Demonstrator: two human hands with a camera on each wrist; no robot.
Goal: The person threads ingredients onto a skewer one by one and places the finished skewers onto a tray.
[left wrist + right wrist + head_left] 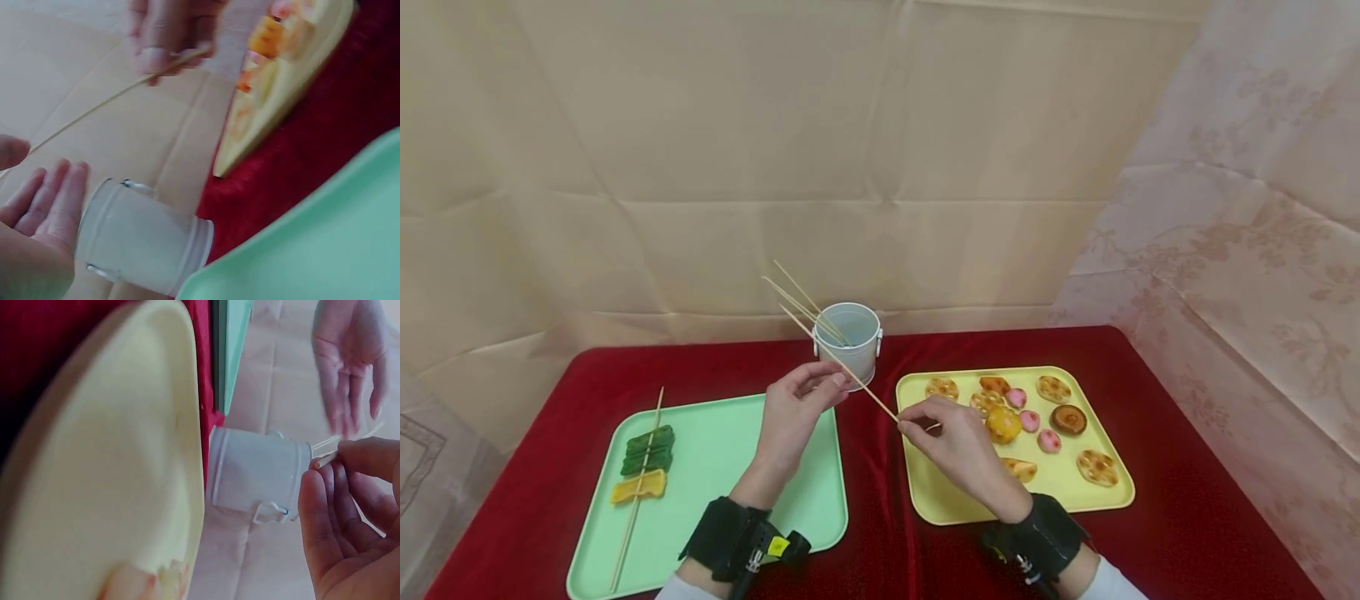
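At my far left, a loaded skewer (644, 463) lies on the mint-green tray (722, 454), strung with green pieces (647, 450) and a yellow slice (638, 487), its length running away from me. Next comes my left hand (793, 408), fingers loosely straight, above the tray's right side; the black strap (722, 537) on that wrist carries a bright yellow label (778, 546) whose marks are too small to read. Beyond the hand stands a white pail (859, 358) with more skewers (793, 301) leaning out to the left. The bare skewer (874, 397) is up in the air between my hands — its long axis slanting from far left to near right, across the front of the pail, the far end reaching past my left fingers. It passes between that thumb and the fingers, though I can't be sure they touch it. My right hand (958, 442) pinches the near end between thumb and fingertips, over the left edge of the yellow tray (940, 492) — where lotus slices (1097, 467), pink balls (1049, 441), a yellow lump (1003, 424) and a brown mushroom (1069, 419) lie to the right.
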